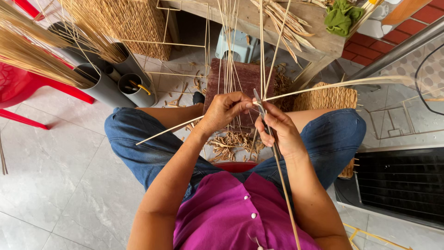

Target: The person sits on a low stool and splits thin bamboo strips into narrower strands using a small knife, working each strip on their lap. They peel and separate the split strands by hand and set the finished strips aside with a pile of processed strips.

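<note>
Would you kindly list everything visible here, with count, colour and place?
long reed strip: one, pale tan, running across both hands
knife: one, grey blade, in the right hand
reed shavings: a pile, tan, floor between the knees
grey pipes: several, holding straw, upper left
red chair: one, left edge
woven basket: one, tan, top
wooden bench: one, top right
green cloth: one, on the bench
left hand: pinching the strip
right hand: grip closed on the knife
</note>
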The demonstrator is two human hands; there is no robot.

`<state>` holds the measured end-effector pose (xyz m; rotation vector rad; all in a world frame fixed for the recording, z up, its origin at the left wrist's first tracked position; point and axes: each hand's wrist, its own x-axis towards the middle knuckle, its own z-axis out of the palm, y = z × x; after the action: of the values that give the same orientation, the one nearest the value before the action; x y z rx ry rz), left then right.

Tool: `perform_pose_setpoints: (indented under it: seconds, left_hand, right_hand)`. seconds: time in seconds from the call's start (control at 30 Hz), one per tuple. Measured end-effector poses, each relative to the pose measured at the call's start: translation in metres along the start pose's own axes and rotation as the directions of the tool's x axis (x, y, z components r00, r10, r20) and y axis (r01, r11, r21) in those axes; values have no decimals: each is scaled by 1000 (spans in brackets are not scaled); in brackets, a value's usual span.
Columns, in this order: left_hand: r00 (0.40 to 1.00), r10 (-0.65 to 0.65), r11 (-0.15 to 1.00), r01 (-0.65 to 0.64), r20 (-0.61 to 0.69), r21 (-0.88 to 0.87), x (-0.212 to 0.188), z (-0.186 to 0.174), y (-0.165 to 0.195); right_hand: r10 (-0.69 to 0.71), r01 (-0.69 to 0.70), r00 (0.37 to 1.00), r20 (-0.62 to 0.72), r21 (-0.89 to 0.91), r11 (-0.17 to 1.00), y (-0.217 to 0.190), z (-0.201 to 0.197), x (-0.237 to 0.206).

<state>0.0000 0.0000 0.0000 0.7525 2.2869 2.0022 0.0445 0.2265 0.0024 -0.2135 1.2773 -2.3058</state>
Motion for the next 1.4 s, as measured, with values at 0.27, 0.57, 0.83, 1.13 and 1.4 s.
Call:
perform_pose_setpoints:
  seconds: [0.27, 0.57, 0.83, 1.13, 1.4]
  left_hand:
    - [998, -57, 998, 58, -21, 16, -2, -1, -26]
    - [975, 110, 960, -55, -190, 273, 12, 9, -8]
    - [853, 308, 879, -86, -422, 469, 6, 1, 42]
    - [939, -341, 920, 324, -44, -220, -13, 23, 37]
    - [919, -380, 914, 354, -108, -199, -24, 33, 7]
  right_hand:
    - [-1, -11, 998, 56, 212, 977, 6, -15, 4]
    - [11, -9, 997, -74, 27, 1000, -3, -11, 15]
    - [-380, 356, 916, -132, -172, 919, -40, -14, 29]
    - [-563, 437, 797, 218, -852, 288, -11, -2, 40]
    - [-617, 437, 728, 299, -896, 80, -14, 14, 42]
